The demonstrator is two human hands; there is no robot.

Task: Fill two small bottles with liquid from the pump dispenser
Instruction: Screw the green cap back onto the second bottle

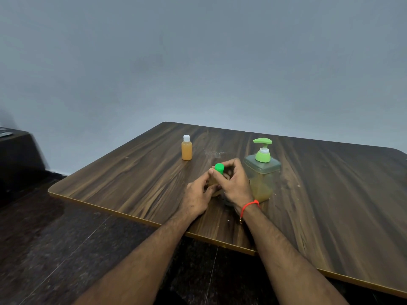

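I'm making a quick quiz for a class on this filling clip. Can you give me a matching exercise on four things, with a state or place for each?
Things:
1. white-capped bottle
2. green-capped bottle
3. dispenser
4. wrist thread

States:
A. red, on the right wrist
B. held between both hands
C. stands alone, far left on the table
D. square jar with a green pump, right of the hands

Pairs: 1-C, 2-B, 3-D, 4-A

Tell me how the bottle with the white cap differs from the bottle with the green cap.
The white-capped bottle stands free on the table; the green-capped bottle is held by both hands, left hand and right hand. The first shows fully, orange-filled; the second is mostly hidden. Both are small, capped and upright.
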